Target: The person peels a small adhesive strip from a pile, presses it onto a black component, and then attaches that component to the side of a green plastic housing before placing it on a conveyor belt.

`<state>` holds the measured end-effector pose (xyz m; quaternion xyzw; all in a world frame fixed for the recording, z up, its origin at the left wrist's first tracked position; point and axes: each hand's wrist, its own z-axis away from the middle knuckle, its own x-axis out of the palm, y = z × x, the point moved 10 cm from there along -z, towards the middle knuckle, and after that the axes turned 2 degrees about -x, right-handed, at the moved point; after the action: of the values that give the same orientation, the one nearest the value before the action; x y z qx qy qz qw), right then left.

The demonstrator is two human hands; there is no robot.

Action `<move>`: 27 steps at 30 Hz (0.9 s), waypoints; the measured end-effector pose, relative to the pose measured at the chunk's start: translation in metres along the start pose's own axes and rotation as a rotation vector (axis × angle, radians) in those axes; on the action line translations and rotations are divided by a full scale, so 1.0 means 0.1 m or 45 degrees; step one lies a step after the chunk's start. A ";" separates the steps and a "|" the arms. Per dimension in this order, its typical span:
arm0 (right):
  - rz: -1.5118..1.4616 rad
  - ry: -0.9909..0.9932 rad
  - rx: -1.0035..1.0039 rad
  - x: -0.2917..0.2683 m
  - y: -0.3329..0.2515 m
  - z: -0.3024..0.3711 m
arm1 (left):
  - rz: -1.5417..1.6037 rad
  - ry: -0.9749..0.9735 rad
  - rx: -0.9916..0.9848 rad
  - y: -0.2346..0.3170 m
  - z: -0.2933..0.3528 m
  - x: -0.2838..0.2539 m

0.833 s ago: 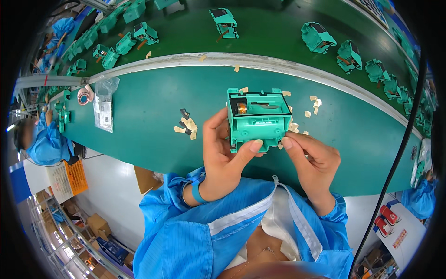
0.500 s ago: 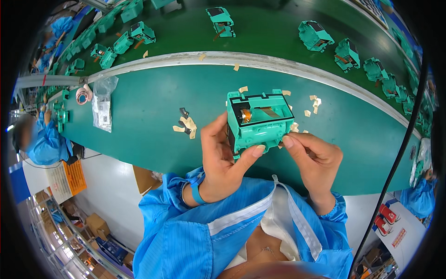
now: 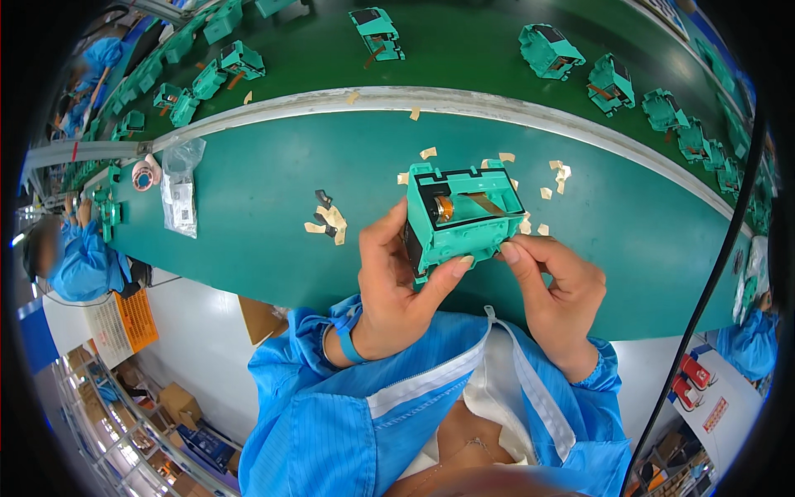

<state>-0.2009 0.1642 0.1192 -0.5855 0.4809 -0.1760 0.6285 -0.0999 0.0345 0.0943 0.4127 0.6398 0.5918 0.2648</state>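
Note:
A green plastic housing (image 3: 464, 240) with a black-edged rectangular opening is held above the table, tilted toward me. Inside the opening show a copper-coloured round part (image 3: 444, 207) and a brown flat ribbon cable (image 3: 487, 203). My left hand (image 3: 396, 277) grips the housing around its left side, thumb along the near lower edge. At the lower right corner, my right hand (image 3: 559, 286) pinches with thumb and forefinger; whether a small piece is between those fingertips is hidden.
Cream paper scraps (image 3: 333, 219) and darker bits lie on the green table (image 3: 265, 174). A clear bag (image 3: 179, 190) and a tape roll (image 3: 144, 176) are at left. Beyond a metal rail (image 3: 315, 99), similar housings (image 3: 551, 51) stand on a green belt. A black cable (image 3: 704, 290) hangs at right.
The housing has tilted slightly in my hands, its right end lower. My right hand has shifted a little left along with it. The whole view has moved slightly.

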 end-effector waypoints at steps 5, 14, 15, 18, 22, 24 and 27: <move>0.049 -0.003 -0.111 0.00 -0.08 0.01 | -0.049 -0.022 0.026 0.03 0.00 0.00; -0.409 0.022 0.248 0.02 0.26 0.07 | -0.030 -0.017 -0.064 -0.02 0.02 0.01; -0.465 -0.023 0.308 0.04 0.29 0.06 | -0.009 -0.031 -0.063 -0.02 0.01 0.02; -0.517 -0.073 0.380 0.06 0.34 0.07 | 0.028 -0.036 -0.106 -0.02 -0.01 0.03; -0.431 -0.067 0.318 0.03 0.33 0.09 | 0.025 -0.032 -0.161 -0.05 -0.01 0.05; -0.399 -0.059 0.299 0.03 0.29 0.09 | 0.029 -0.032 -0.159 -0.05 -0.02 0.05; -0.344 -0.046 0.256 0.03 0.27 0.09 | 0.040 -0.024 -0.161 -0.05 -0.02 0.04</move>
<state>-0.2011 0.1737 0.0925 -0.5819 0.3664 -0.2956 0.6631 -0.1048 0.0370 0.0907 0.4108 0.5921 0.6312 0.2869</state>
